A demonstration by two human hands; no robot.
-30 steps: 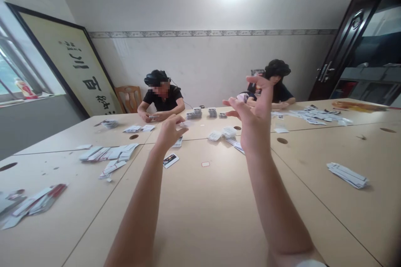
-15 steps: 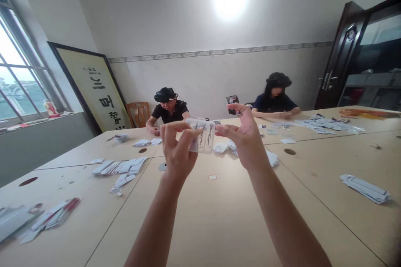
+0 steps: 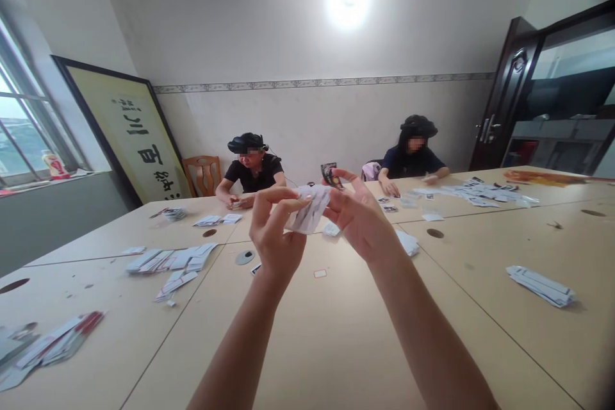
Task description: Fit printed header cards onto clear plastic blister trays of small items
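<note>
Card point(image 3: 329, 173) moved nearer packet point(image 3: 310, 213), packet apparently pinched in left hand point(image 3: 275, 230)

Above the table point(image 3: 327, 346), left hand point(image 3: 275, 229) and right hand point(image 3: 364, 225) flank a packet point(image 3: 313, 213).

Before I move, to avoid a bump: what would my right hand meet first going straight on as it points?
Your right hand would probably meet the translucent plastic packet held in your left hand; with depth unclear, they may be touching.
</note>
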